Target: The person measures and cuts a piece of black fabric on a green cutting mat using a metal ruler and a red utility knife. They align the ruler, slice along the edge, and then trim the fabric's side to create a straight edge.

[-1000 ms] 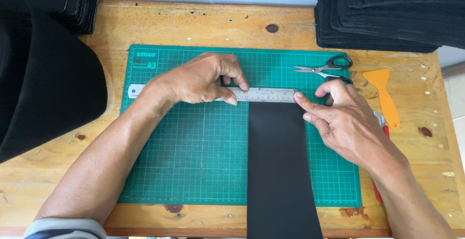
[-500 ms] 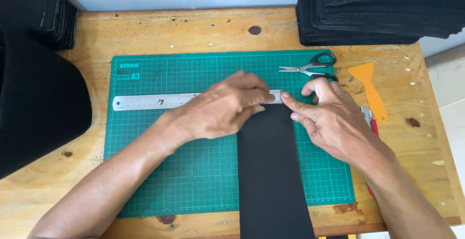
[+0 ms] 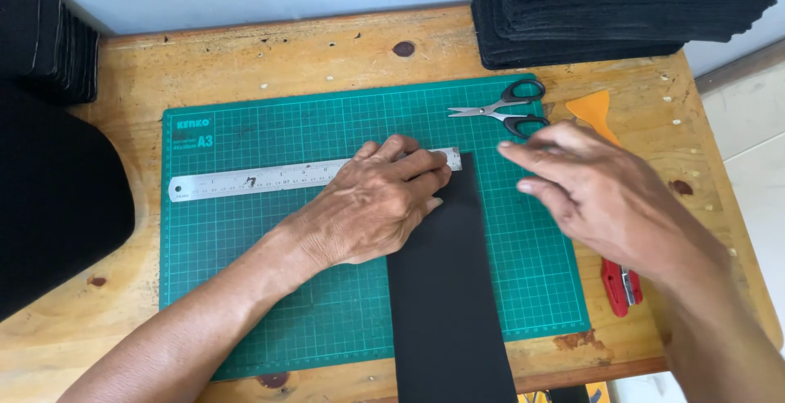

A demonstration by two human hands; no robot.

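1. Wooden table (image 3: 245, 68) was the base for everything, w/ a stack of black sheets (image 3: 621, 11) at the far right corner and more black material (image 3: 49, 174) spilling over the left side.
2. Green cutting mat (image 3: 270, 305) sat in the middle of the table. Its left half was mostly bare, so plenty of room there; the near edge ran close to the table's front edge.
3. Black strip (image 3: 446, 305) lay lengthwise on the mat's right half, top end right at the ruler, bottom end hanging past the table's front edge.
4. Left hand (image 3: 372, 207) was pressed flat, fingers spread, over the ruler's right end and the strip's top left corner. Not gripping, just holding down.
5. Right hand (image 3: 605, 199) hovered open just right of the strip, fingers loose & pointing left, touching nothing. Bit blurred tbh.
6. Steel ruler (image 3: 253, 181) lay across the mat left to right, slightly tilted.
7. Scissors (image 3: 503, 109) rested shut at the mat's far right edge, near the right hand's fingertips.
8. Orange scraper (image 3: 590, 109) was just beyond the mat's right edge.
9. Red cutter (image 3: 620, 287) lay off the mat, partly under the right wrist.
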